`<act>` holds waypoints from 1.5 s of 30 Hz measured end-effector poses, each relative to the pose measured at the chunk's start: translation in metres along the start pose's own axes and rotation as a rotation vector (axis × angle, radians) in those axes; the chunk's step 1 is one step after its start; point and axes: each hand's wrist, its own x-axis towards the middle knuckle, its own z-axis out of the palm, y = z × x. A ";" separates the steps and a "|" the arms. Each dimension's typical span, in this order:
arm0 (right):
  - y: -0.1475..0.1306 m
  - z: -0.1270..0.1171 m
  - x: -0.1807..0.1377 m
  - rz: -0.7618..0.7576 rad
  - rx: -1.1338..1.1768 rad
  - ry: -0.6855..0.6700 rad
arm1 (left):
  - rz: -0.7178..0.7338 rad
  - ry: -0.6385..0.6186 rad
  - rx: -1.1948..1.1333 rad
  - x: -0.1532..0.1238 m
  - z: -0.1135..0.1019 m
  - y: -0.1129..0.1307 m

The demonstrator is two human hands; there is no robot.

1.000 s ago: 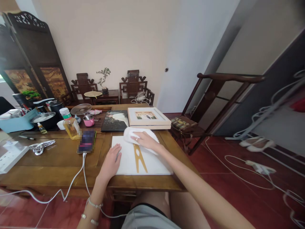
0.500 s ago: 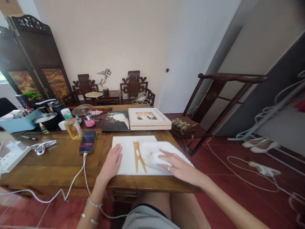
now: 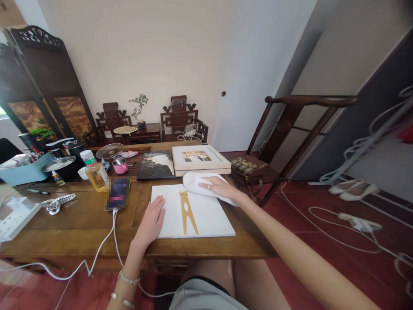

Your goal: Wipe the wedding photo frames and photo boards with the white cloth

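Observation:
A white board with a flat golden cat-shaped figure on it lies near the table's front edge. My left hand rests flat on the board's left edge, fingers stretched out and holding nothing. My right hand has hold of a white cloth, pressing it down at the board's upper right corner. Part of the cloth hangs past the board toward the table's right side. Its underside is hidden.
Behind the board are a white-framed picture and a dark photo panel. Leftward lie a phone on a white cable, an oil bottle, a pink cup and a power strip. A wooden chair stands at right.
My right hand has slid the white cloth away from me and slightly left, from the board's right half to its far right corner. My left hand has stayed on the board's left edge.

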 end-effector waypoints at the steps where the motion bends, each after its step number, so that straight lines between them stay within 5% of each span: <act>1: 0.001 0.000 0.003 0.006 0.011 0.011 | 0.003 0.002 -0.001 0.000 0.000 0.000; 7: 0.003 0.003 -0.013 0.024 0.051 0.029 | -0.001 0.003 -0.006 0.000 0.000 0.000; 18: -0.021 0.008 -0.132 0.189 -0.093 -0.200 | -0.007 -0.019 0.011 0.000 0.000 0.002; 22: -0.022 0.004 -0.123 0.199 -0.094 -0.219 | -0.019 -0.021 0.016 0.000 0.000 0.002; 34: 0.006 0.007 0.006 -0.033 -0.082 0.014 | -0.014 -0.032 0.046 0.001 0.000 -0.001; 38: 0.001 0.010 -0.010 -0.007 -0.108 0.010 | 0.002 -0.026 0.043 0.001 0.001 -0.003; 45: -0.025 0.003 -0.103 0.175 -0.127 -0.178 | -0.011 -0.031 0.037 0.001 0.000 0.001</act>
